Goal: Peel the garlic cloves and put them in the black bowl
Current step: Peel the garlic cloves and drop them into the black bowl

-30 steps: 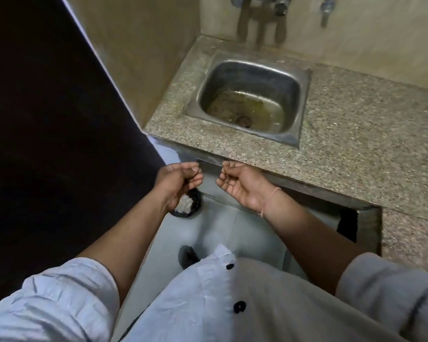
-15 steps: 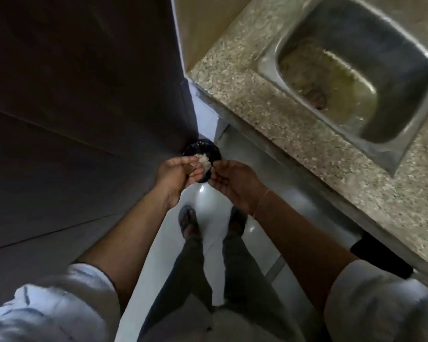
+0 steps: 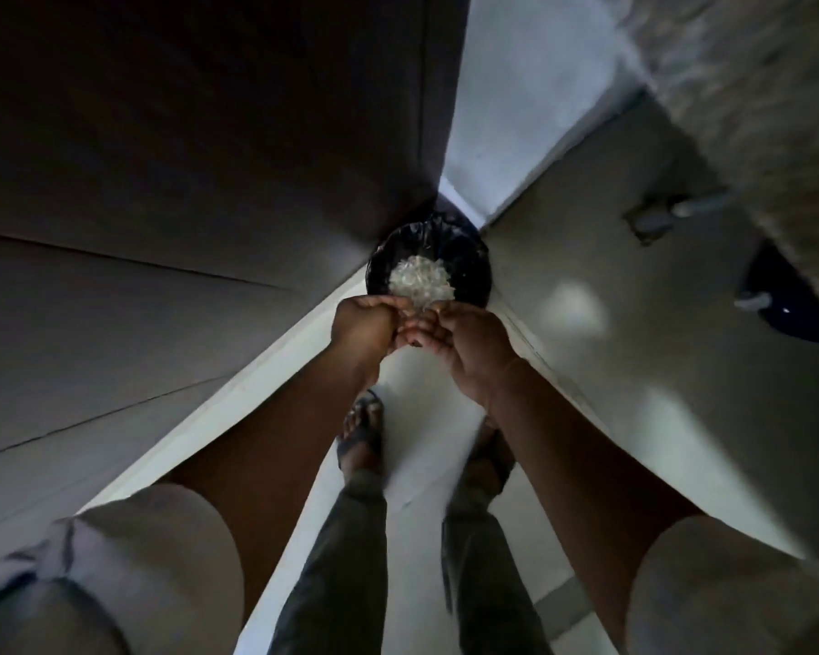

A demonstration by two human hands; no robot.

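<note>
A round black container (image 3: pixel 474 257) lined with a black bag stands on the floor in the corner, holding a pile of white papery garlic skins (image 3: pixel 419 278). My left hand (image 3: pixel 362 326) and my right hand (image 3: pixel 464 342) meet just above its near rim, fingers curled towards each other. A few pale garlic skins show between the fingertips of both hands. I cannot make out any garlic clove, and what lies inside my palms is hidden.
A dark panel (image 3: pixel 185 182) fills the left side. To the right is a pale cabinet front with handles (image 3: pixel 696 208) under a granite counter (image 3: pixel 752 63). My sandalled feet (image 3: pixel 360 432) stand on the pale floor just behind the container.
My view has tipped down from the sink and counter to the floor corner. Both hands have moved out over the black container and come together, with skins between them.
</note>
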